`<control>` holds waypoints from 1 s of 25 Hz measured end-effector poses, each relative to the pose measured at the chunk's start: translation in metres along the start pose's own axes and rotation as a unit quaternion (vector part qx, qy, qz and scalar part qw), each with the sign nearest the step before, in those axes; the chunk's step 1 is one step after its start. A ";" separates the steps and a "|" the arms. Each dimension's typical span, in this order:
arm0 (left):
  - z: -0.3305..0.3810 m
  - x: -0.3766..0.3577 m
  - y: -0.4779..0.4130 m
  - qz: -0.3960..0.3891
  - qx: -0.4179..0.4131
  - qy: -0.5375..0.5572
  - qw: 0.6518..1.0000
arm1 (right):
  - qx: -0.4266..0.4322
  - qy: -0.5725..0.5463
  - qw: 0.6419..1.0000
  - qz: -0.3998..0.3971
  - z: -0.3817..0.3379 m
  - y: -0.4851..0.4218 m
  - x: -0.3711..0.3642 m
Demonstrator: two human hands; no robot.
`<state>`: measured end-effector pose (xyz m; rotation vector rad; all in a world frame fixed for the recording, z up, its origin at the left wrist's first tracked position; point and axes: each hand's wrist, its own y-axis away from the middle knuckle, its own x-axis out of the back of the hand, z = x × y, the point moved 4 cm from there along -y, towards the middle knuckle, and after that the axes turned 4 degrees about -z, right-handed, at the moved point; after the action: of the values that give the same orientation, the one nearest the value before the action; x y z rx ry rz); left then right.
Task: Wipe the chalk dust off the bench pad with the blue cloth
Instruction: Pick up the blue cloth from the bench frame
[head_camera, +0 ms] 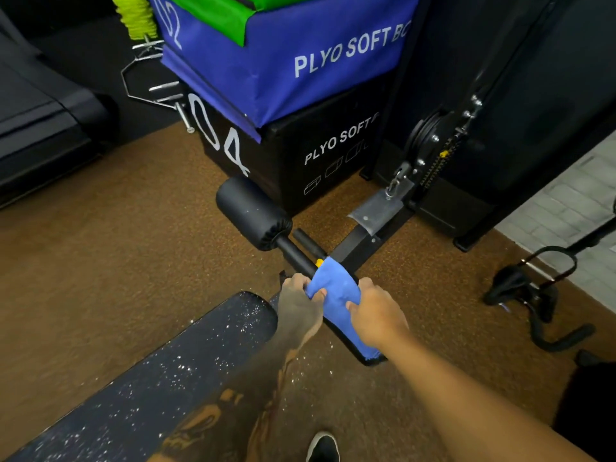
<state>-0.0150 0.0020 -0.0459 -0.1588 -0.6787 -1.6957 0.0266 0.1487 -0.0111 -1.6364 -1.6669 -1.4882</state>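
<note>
The dark bench pad [186,355] runs from the bottom left toward the middle, speckled with white chalk dust. The blue cloth [336,288] hangs just beyond the pad's far end, over the bench's black frame. My left hand [298,301] grips the cloth's left side and my right hand [376,310] grips its right side, both a little past the pad's end. The cloth's lower tail [366,348] droops between my forearms.
A black foam roller [250,211] on a bar sticks out ahead of the bench. Stacked plyo boxes, blue [283,61] over black [290,161], stand behind it. A cable machine [466,145] is at right, loose handles [533,295] on the brown floor, a shoe [323,448] below.
</note>
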 end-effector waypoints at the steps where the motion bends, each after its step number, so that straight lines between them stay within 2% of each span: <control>1: -0.005 0.007 0.002 0.009 0.009 0.030 0.999 | 0.021 0.005 1.000 -0.004 -0.008 0.001 -0.001; 4: -0.034 0.038 0.010 0.063 0.037 0.107 0.992 | 0.091 0.014 0.996 -0.017 -0.038 0.005 -0.017; 6: -0.057 0.058 0.016 0.091 0.055 0.113 0.988 | 0.120 -0.011 0.992 -0.042 -0.055 0.008 -0.039; 9: -0.091 0.076 0.019 0.107 0.069 0.106 0.986 | 0.162 -0.055 0.983 -0.066 -0.069 0.012 -0.072; 12: -0.124 0.083 0.008 0.107 0.059 0.056 0.991 | 0.205 -0.048 0.975 -0.071 -0.073 0.003 -0.113; 21: -0.211 0.060 -0.060 0.074 0.037 -0.001 0.997 | 0.163 -0.087 0.981 -0.061 -0.054 -0.071 -0.240; 23: -0.227 0.054 -0.063 0.081 0.041 -0.075 0.993 | 0.141 -0.093 0.983 -0.070 -0.051 -0.079 -0.256; 25: -0.235 0.048 -0.053 0.096 0.026 -0.230 0.968 | 0.110 -0.088 0.987 -0.083 -0.046 -0.084 -0.266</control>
<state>-0.0162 -0.1552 -0.2348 -0.5764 -1.0159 -1.4613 0.0031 -0.0010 -0.2498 -1.5799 -2.0279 -1.2074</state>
